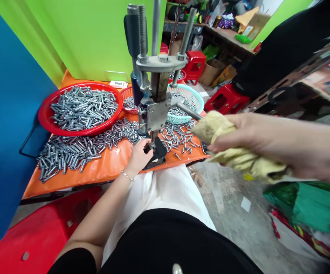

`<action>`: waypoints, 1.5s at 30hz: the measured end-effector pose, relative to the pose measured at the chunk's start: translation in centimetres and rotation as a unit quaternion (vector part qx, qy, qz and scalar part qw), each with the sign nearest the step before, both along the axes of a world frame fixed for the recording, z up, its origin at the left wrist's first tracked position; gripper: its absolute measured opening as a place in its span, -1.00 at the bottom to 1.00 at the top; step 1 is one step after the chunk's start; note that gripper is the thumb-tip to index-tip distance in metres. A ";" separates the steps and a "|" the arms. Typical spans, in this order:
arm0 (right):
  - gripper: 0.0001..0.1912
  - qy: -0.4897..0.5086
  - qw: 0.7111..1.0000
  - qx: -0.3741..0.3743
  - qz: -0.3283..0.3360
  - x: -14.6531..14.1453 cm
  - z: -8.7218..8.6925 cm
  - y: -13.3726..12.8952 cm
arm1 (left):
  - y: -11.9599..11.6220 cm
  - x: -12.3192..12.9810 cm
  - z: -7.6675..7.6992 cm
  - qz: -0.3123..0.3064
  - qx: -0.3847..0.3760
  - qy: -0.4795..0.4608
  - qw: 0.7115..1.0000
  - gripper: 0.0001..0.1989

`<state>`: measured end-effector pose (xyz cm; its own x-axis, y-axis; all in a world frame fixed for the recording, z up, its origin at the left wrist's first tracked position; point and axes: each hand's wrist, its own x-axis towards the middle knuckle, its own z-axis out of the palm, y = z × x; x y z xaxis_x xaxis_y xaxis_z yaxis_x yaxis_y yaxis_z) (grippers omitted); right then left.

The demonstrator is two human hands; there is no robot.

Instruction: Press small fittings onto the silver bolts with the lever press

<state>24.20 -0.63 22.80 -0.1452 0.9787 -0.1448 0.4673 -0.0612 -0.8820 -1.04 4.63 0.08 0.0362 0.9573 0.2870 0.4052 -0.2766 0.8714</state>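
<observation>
A hand-lever press stands on the orange-covered table before me. My left hand is at its base, thumb and fingertips pinched around a small metal part right under the ram; the fingers partly hide it. My right hand is wrapped round the cloth-covered end of the press lever, which sticks out to the right. Yellowish cloth is bundled under that grip. Loose metal sleeves lie heaped left of the press, and slimmer metal pieces are scattered on its right.
A red basin full of metal sleeves sits at the left. Behind the press are a pink basket and a light-blue basket holding metal parts. Red stools stand beyond, and a red chair is at lower left.
</observation>
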 end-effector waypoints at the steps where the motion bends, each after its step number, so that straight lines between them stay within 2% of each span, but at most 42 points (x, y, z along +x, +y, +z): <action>1: -0.78 -0.026 0.999 -0.033 0.008 -0.3 -1.2 0.2 | -0.1 0.1 -0.2 -0.002 -0.009 -0.010 1.000 -0.65; 2: -0.75 -0.049 0.998 -0.033 0.003 -0.7 -3.0 0.4 | -0.2 0.2 -0.4 -0.001 -0.014 -0.026 1.000 -0.61; 4: -0.67 -0.066 0.993 0.093 -0.040 -1.7 -7.8 1.3 | -0.4 0.5 -0.8 0.015 -0.010 -0.063 0.998 -0.56; 6: -0.54 -0.011 0.981 0.181 -0.065 -3.0 -13.6 2.7 | -0.6 0.9 -1.2 0.037 -0.001 -0.079 0.996 -0.55; 8: -0.48 0.043 0.957 0.269 -0.104 -4.1 -18.8 4.3 | -0.6 1.1 -1.4 0.052 0.007 -0.069 0.996 -0.58; 10: -0.43 0.060 0.951 0.288 -0.091 -4.7 -21.9 5.5 | -0.6 1.2 -1.4 0.057 0.004 -0.057 0.997 -0.61; 12: -0.42 0.068 0.954 0.282 -0.071 -4.7 -22.8 5.9 | -0.7 1.2 -1.4 0.065 -0.011 -0.062 0.996 -0.62; 15: -0.43 0.084 0.955 0.278 -0.058 -4.2 -21.8 5.2 | -0.7 1.2 -1.2 0.077 -0.027 -0.074 0.994 -0.64; 18: -0.42 0.090 0.958 0.266 -0.055 -4.0 -20.1 4.0 | -0.7 1.1 -0.9 0.058 -0.025 -0.089 0.994 -0.63; 21: -0.36 0.101 0.972 0.203 -0.062 -3.8 -18.2 2.4 | -0.6 1.1 -0.2 0.037 -0.004 -0.085 0.996 -0.72; 24: -0.27 0.146 0.980 0.124 -0.057 -2.6 -15.1 0.1 | -0.4 1.1 0.7 0.047 0.020 -0.070 0.996 -0.92; 25: -0.24 0.168 0.979 0.103 -0.045 -1.9 -13.8 -0.8 | -0.4 1.2 1.0 0.050 0.014 -0.077 0.996 -0.90; 28: -0.19 0.228 0.972 0.063 -0.004 0.2 -9.5 -2.8 | -0.9 1.1 1.8 0.039 -0.061 -0.145 0.987 -0.79; 30: -0.16 0.237 0.970 0.053 -0.003 1.1 -7.1 -3.3 | -1.7 0.8 2.3 0.023 -0.122 -0.214 0.969 -0.76; 33: -0.13 0.226 0.973 0.036 -0.020 1.4 -4.9 -3.2 | -3.1 0.0 3.2 0.009 -0.168 -0.296 0.940 -0.75; 37: -0.14 0.257 0.966 0.013 -0.023 0.8 -4.8 -2.8 | -4.3 -0.9 4.3 0.001 -0.193 -0.341 0.920 -0.75; 45: -0.24 0.246 0.969 0.022 0.003 0.8 -7.5 -2.7 | -4.5 -1.3 5.0 0.005 -0.191 -0.343 0.920 -0.74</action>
<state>25.03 -3.31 15.33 -0.1924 0.9812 -0.0147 -0.0110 -0.0171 -0.9998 -2.38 0.08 5.13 -0.0368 0.9923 -0.1179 -0.2749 0.1033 0.9559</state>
